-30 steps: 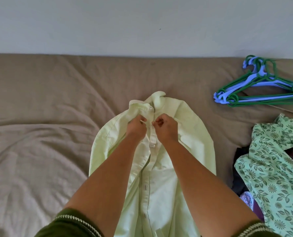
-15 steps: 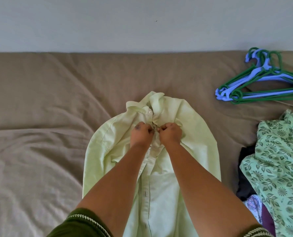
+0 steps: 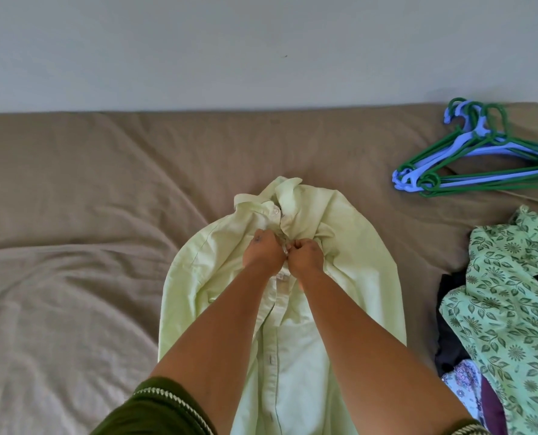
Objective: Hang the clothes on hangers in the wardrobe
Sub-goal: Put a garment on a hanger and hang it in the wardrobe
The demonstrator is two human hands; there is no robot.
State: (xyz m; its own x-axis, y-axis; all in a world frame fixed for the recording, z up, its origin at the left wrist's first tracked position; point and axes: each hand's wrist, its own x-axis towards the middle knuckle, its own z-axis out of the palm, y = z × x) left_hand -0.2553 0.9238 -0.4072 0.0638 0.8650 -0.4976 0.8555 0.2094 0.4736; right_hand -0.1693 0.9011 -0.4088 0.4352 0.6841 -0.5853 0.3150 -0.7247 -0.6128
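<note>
Here the bed (image 3: 104, 189) takes up most of what I see, its tan sheet rumpled on my left, and it serves as my flat surface so the clothes can lie spread while I work. On it, straight ahead of me, lies the pale green shirt (image 3: 349, 265), front up with the collar pointing toward the wall, which keeps the placket within easy reach. To my right sits the heap of clothes (image 3: 512, 309) waiting their turn, a leafy green print on top of darker pieces. Beyond that heap, well apart from the shirt, rests the bundle of green and lilac hangers (image 3: 468, 164), hooks toward the wall. My left hand (image 3: 263, 252) and right hand (image 3: 307, 254) are close together just below the collar, knuckles nearly touching, each pinching an edge of the shirt's front. I judge I am working a button near the top so the shirt will sit properly on a hanger; the button itself is hidden under my fingers.
</note>
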